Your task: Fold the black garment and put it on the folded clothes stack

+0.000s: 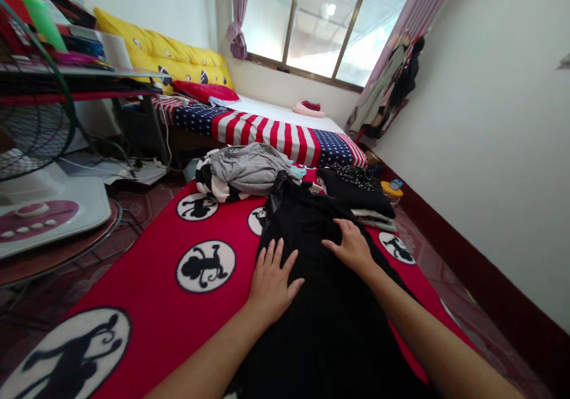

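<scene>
A long black garment [320, 304] lies spread lengthwise over a red blanket [151, 268] printed with dark monkey figures in white circles. My left hand [272, 283] rests flat on the garment's left side, fingers spread. On its right side, higher up, my right hand [351, 246] touches the cloth with thumb and fingers apart. The garment's far end, with a sheer-looking dark part, reaches a heap of grey cloth [252, 167]. To the right of that end is a stack of folded dark clothes [356, 194].
Behind stands a bed with a stars-and-stripes cover [267, 132], a red pillow [205, 92] and a yellow cushion [173, 54]. At left, a fan [40, 209] rests on a round stool. Clothes [392, 84] hang by the right wall. A yellow-lidded container [392, 189] is beyond the stack.
</scene>
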Tool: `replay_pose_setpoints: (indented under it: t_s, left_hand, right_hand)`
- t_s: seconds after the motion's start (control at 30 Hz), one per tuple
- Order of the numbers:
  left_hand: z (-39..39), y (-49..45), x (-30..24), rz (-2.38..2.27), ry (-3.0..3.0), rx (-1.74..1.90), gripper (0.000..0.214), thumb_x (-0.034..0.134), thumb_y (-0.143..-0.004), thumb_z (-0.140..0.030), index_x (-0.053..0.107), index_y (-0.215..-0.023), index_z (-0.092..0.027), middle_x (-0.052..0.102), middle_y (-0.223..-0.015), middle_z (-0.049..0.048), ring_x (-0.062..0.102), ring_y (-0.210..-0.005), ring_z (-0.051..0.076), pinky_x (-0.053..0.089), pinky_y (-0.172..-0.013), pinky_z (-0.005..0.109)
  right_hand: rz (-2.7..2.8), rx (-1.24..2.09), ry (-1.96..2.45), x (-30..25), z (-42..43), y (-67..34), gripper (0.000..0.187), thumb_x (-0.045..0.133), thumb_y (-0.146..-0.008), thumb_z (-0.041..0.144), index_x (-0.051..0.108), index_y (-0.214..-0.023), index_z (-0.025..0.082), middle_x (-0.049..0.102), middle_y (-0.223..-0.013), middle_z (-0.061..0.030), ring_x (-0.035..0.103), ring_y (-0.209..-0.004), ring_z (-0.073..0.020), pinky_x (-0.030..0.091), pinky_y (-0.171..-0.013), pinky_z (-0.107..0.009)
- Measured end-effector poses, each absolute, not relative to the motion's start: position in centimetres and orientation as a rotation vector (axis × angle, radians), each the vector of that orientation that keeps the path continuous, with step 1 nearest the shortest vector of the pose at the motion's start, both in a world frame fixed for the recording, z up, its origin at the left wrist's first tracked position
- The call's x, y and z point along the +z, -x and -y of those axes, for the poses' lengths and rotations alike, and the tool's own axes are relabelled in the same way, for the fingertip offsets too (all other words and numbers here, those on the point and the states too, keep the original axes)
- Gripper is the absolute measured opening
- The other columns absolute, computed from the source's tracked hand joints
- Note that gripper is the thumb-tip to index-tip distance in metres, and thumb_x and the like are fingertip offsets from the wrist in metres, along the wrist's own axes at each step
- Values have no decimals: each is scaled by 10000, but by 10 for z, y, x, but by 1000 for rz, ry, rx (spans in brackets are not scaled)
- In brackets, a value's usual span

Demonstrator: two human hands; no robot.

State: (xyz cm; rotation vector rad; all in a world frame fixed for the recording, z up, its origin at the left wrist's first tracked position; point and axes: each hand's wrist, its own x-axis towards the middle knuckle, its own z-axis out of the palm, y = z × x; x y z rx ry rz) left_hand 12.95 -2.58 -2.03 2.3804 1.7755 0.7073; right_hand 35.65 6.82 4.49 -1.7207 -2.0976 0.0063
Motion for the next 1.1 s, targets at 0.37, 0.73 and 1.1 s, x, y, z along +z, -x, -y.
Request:
replay_pose_setpoints:
  t_s: [0.37, 0.73, 1.1]
  left_hand:
    - [-119, -99, 50, -1594, -2804, 591, 455, 371, -971, -296, 466, -1394, -157, 500, -1436, 110, 411, -1354, 226, 273, -1140, 403]
    - [-200, -90, 20, -1725, -2825, 354, 551, 424, -926, -405, 405, -1452, -242, 321, -1551, 94, 265, -1443, 288, 52, -1156, 583]
    - [-111, -114, 26, -1788, -2786, 485, 451, 451, -918, -301, 555, -1319, -122, 428, -1487, 165, 351, -1399, 279, 196, -1171, 469]
  right_hand:
    - [1555, 75, 1850, -6, -38, -396, 534, 500, -832, 539, 600, -1190, 155, 638, -1211, -136, 594, -1120, -304, 458, -921, -421]
    - [955, 123, 1742, -14, -34, -431, 535, 477, -784, 627, 660, -880, 134, 692, -872, -131, 614, -840, -267, 449, -802, -385]
    - [1042, 1125, 1532, 16, -5, -440, 495, 793, -601, 445, 678, -1003, 180, 740, -911, -72, 698, -859, -266, 553, -731, -367]
